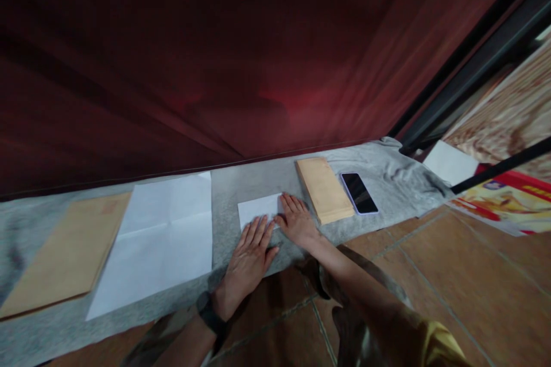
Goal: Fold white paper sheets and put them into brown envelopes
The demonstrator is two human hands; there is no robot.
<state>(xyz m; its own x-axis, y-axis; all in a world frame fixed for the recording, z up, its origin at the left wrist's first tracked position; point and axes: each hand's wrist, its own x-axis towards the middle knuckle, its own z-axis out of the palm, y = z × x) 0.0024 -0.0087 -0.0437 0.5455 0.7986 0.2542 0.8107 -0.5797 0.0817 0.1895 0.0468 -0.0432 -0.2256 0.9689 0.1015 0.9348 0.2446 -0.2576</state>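
A small folded white sheet of paper (258, 207) lies on the grey cloth in front of me. My left hand (251, 253) rests flat with its fingers stretched over the paper's near edge; a dark watch is on that wrist. On the paper's right end lies my right hand (297, 221), palm down, fingers extended. Both hands press from above and grip nothing. Part of the paper is hidden under the fingers. Just right of my right hand is a stack of brown envelopes (325, 189).
A phone (359, 193) lies right of the envelopes. To the left are a creased white sheet (167, 229) and larger brown envelopes (71, 246). The grey cloth (228, 189) covers a narrow bench. A dark red curtain (241, 69) hangs behind it, and a printed box (508, 198) sits at right.
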